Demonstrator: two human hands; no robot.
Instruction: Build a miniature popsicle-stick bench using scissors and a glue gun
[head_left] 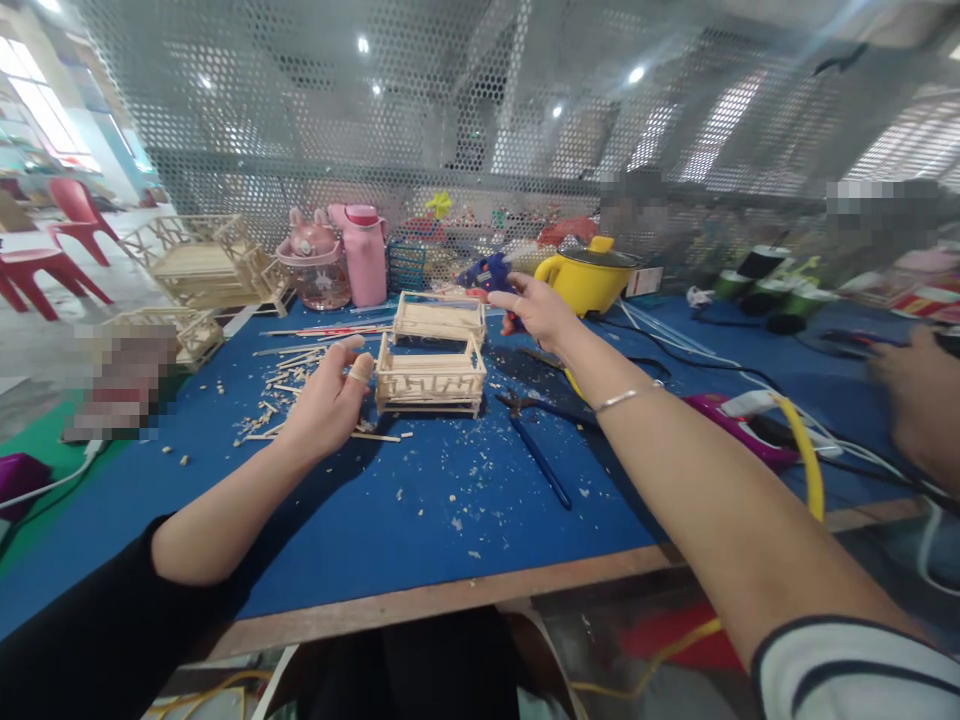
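Observation:
My left hand (330, 395) is beside the left end of a small frame built of thin wooden sticks (431, 385). Its fingers are loosely bent and apart, a tan wrap is round one of them, and nothing shows in it. Farther forward, my right hand (544, 312) has its fingers round a blue glue gun (486, 272) with a red-orange trigger; the hand covers part of it. A second stick frame (439, 320) stands just behind the first. Loose sticks (292, 375) and cut bits lie by my left hand. Blue-handled pliers (541, 460) rest right of the frames.
Along the back stand a pink bottle (366, 255), a clear pink-rimmed tub (315, 275) and a yellow pot (589, 280). Larger stick models (202, 260) are at left, near a phone (124, 385). Cables and a purple power strip (739, 430) lie at right, near another person's hand (926, 400).

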